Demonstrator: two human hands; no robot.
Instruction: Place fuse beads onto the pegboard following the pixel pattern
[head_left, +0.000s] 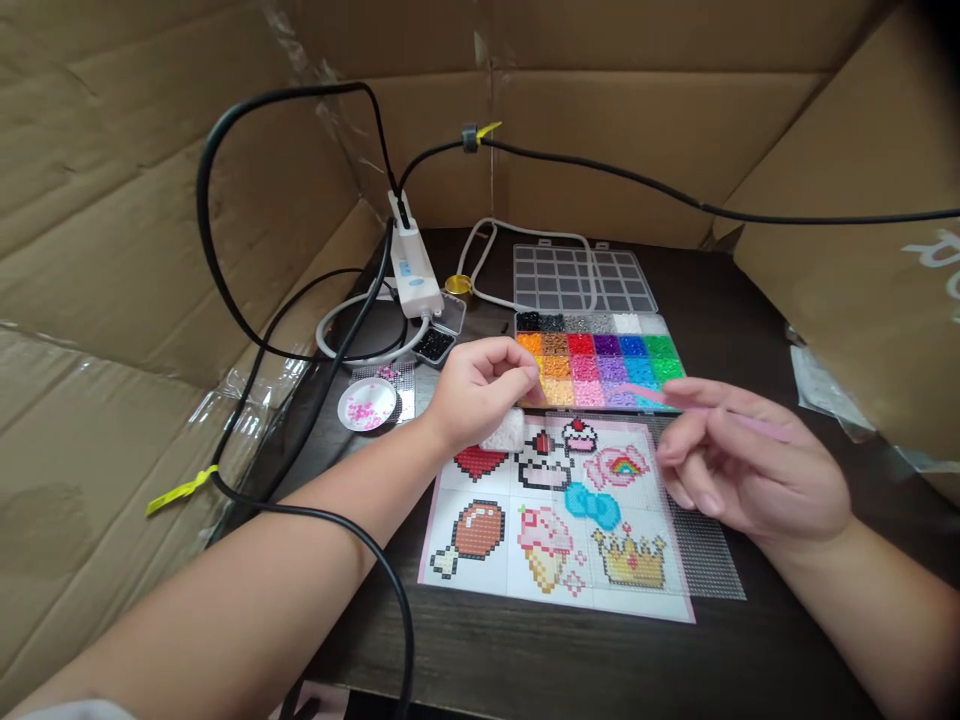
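Observation:
My left hand (pixel 484 388) is curled shut over the top left of a pattern sheet (pixel 559 575), pinching something too small to make out; a small white heap of beads (pixel 506 432) lies just under it. My right hand (pixel 739 465) hovers over the sheet's right side, fingers closed on pink tweezers (pixel 660 398) that point left toward the bead box (pixel 600 360). The box holds many compartments of coloured beads, its clear lid (pixel 581 278) folded back. A transparent pegboard (pixel 709 555) lies over the sheet, which shows pixel pictures of a heart, cupcake, rainbow, bow, ice cream and crown.
A small white dish (pixel 366 405) with pink beads sits at the left on a dark table (pixel 570 660). A white adapter (pixel 414 272) with black and white cables crosses the back left. One black cable (pixel 360 540) drapes over my left forearm. Cardboard walls (pixel 135 250) surround the table.

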